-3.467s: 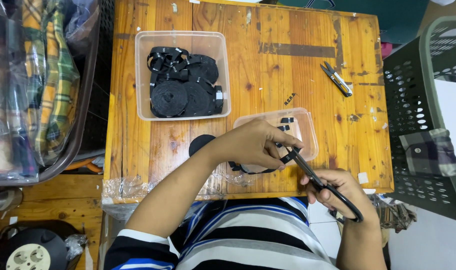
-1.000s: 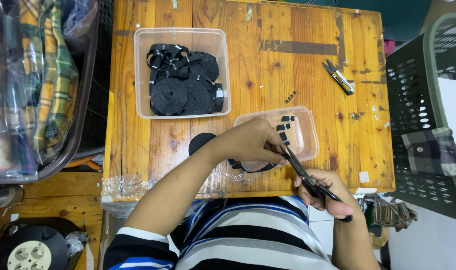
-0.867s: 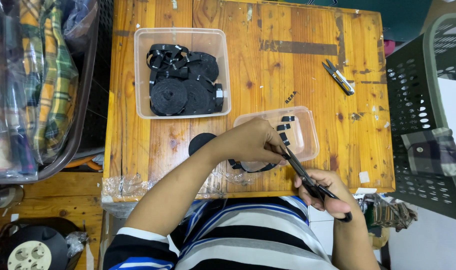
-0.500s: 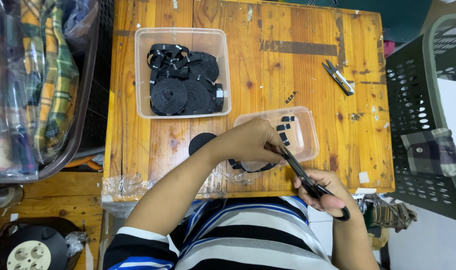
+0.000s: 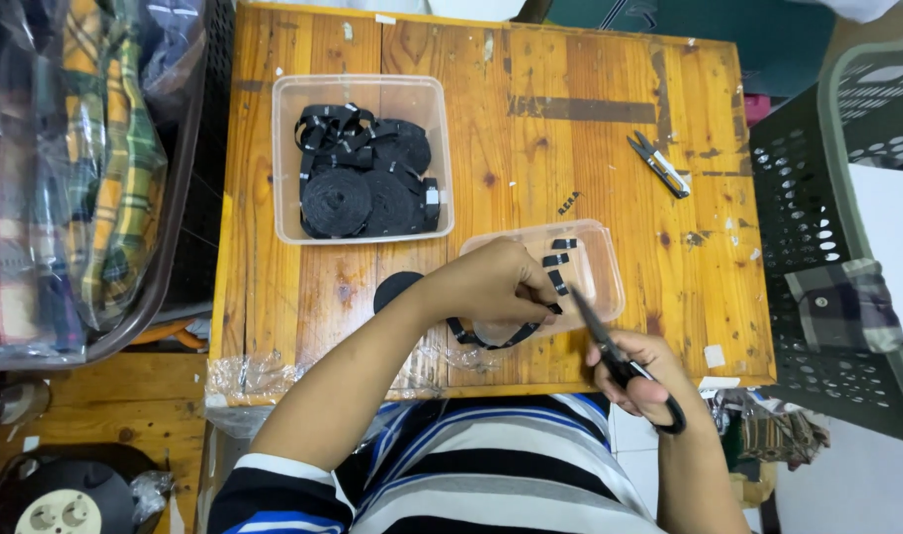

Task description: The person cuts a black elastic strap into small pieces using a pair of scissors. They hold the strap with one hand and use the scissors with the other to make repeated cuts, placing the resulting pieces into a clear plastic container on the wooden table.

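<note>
Head view: left hand (image 5: pixel 496 285) pinches a black strap (image 5: pixel 486 338) over the near rim of the small clear tub (image 5: pixel 610 287), fingers clamped on it, apparently so cut pieces drop inside. Right hand (image 5: pixel 637 374) grips black scissors (image 5: pixel 610 351), blades at the strap end. Big tub (image 5: pixel 358 232) of strap rolls and small snips (image 5: pixel 659 165) sit farther back on the counter (image 5: pixel 570 148).

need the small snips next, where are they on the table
The small snips lie on the wooden table toward its far right, beyond the small clear tub, near the green basket.
</note>
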